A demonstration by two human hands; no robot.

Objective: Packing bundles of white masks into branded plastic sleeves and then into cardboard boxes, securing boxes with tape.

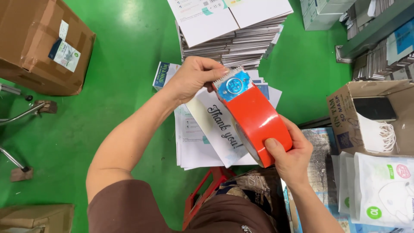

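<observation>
Overhead, right hand (291,155) grip clenched round red tape dispenser (254,118); left hand (194,77) grip pinching its toothed blade end.

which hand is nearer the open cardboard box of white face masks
Right. The right hand grips the red tape dispenser just left of the open cardboard box of white face masks; the left hand sits farther left, at the dispenser's toothed end.

Bright, even overhead light; soft shadows, sharp focus throughout.

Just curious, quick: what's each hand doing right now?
Left hand: closed on the tape dispenser, at its blade end.
Right hand: closed on the dispenser's lower end.
</observation>
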